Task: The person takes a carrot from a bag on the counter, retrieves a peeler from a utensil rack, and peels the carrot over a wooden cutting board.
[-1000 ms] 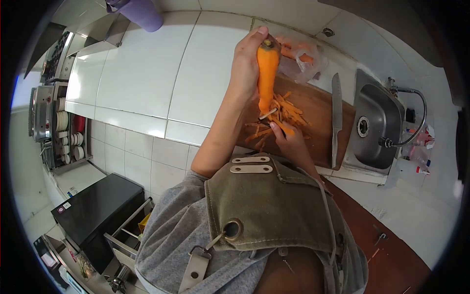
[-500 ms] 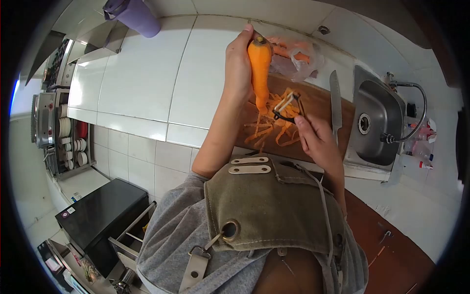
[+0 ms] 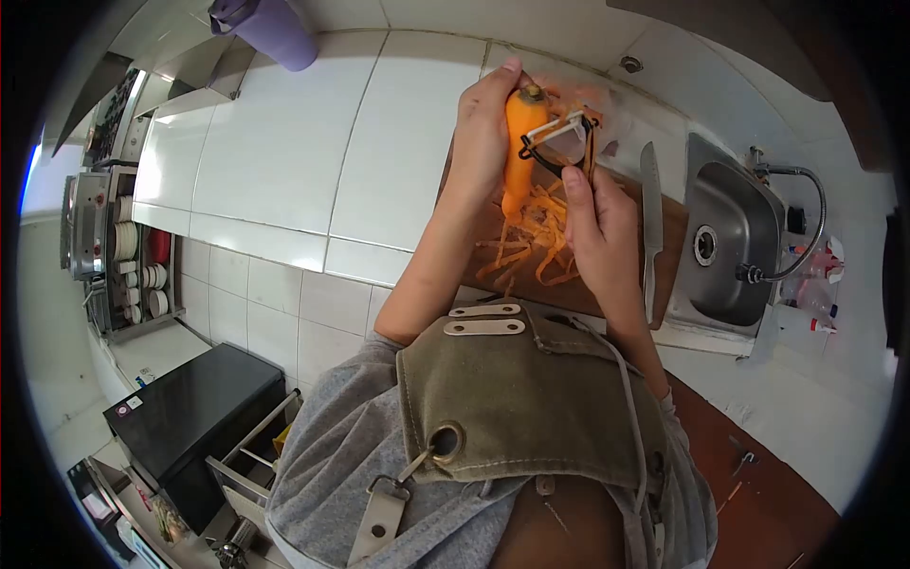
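An orange carrot (image 3: pixel 518 175) is gripped in my left hand (image 3: pixel 483 123), its stem end up and its thin tip pointing toward me. My right hand (image 3: pixel 601 220) is closed round the handle of a Y-shaped peeler (image 3: pixel 557 138), whose blade end overlaps the carrot's upper part in this view. Below them a heap of carrot peelings (image 3: pixel 545 232) lies on a brown wooden cutting board (image 3: pixel 669 237). Behind the peeler, a clear plastic bag (image 3: pixel 616 114) with orange contents is partly hidden.
A large knife (image 3: pixel 650 209) lies along the board's right side, beside a steel sink (image 3: pixel 730 266) with a curved faucet (image 3: pixel 806 180). White tiled counter (image 3: pixel 398 123) stretches left, with a purple tumbler (image 3: pixel 275 36) at the back.
My right hand and the peeler have moved up and away from me, from beside the carrot's tip to its upper part. My left hand and the carrot have shifted slightly right.
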`<action>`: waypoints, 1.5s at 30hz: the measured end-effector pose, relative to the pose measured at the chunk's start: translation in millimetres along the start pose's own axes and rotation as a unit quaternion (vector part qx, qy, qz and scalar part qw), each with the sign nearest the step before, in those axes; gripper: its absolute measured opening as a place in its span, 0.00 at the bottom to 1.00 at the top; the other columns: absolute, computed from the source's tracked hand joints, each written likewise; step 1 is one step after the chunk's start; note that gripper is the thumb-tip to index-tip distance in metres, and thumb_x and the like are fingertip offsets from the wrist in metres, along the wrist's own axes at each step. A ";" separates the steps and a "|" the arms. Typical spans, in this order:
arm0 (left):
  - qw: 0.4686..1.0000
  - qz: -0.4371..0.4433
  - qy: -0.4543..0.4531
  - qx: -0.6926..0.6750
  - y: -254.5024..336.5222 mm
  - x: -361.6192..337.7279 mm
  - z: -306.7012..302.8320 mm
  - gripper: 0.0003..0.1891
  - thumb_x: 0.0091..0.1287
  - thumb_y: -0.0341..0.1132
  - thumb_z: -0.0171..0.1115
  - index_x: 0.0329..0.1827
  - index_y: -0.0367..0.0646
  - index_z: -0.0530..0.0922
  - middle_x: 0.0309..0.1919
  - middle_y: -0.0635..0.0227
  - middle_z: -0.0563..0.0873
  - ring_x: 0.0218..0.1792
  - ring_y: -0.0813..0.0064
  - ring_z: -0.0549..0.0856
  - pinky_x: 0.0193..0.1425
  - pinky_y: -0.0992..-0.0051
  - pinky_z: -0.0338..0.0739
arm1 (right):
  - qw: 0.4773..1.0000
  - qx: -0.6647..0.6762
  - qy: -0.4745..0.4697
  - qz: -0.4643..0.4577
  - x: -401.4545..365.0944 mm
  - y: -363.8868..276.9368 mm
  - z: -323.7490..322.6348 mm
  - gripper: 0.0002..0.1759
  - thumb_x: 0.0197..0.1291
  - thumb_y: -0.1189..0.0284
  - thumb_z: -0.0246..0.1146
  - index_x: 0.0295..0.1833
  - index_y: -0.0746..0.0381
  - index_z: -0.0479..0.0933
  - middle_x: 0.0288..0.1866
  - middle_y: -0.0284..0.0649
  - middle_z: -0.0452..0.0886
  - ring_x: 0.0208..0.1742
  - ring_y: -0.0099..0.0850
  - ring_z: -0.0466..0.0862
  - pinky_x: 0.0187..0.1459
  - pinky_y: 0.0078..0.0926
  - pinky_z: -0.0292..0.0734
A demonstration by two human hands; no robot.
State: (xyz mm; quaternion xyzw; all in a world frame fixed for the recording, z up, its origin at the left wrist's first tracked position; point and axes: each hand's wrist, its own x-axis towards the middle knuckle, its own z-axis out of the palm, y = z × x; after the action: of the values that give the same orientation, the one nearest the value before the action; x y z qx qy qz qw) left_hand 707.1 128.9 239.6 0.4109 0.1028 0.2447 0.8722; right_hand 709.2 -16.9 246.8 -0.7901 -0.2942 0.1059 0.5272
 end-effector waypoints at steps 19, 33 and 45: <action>1.000 0.000 0.024 0.019 -7.1 14.4 -19.9 0.17 0.73 0.43 0.41 0.28 0.44 0.69 0.22 0.68 0.74 0.24 0.78 0.69 0.30 0.78 0.65 | 0.992 0.043 -0.061 0.100 -40.9 45.3 28.1 0.13 0.65 0.67 0.56 0.36 0.68 0.71 0.19 0.46 0.72 0.20 0.37 0.76 0.25 0.34 0.67; 0.995 0.002 0.092 -0.038 -7.1 23.2 -36.4 0.14 0.69 0.45 0.48 0.30 0.45 0.71 0.23 0.68 0.76 0.26 0.77 0.74 0.33 0.77 0.68 | 0.971 -0.193 -0.120 0.073 -59.2 90.9 29.9 0.20 0.65 0.59 0.54 0.37 0.69 0.73 0.26 0.55 0.76 0.30 0.50 0.78 0.36 0.42 0.71; 0.998 0.000 0.031 -0.061 -3.8 21.6 -40.1 0.19 0.70 0.50 0.40 0.31 0.44 0.70 0.25 0.66 0.75 0.28 0.74 0.73 0.36 0.76 0.68 | 0.775 0.390 -0.267 0.419 -62.0 104.2 -52.7 0.22 0.69 0.54 0.44 0.31 0.60 0.65 0.15 0.33 0.67 0.10 0.21 0.64 0.11 0.21 0.59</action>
State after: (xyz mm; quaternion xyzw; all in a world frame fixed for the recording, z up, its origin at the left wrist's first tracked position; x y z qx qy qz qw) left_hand 711.7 164.7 211.5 0.3494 0.1146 0.2629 0.8920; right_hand 721.2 -121.5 166.9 -0.5018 0.0042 0.6285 0.5943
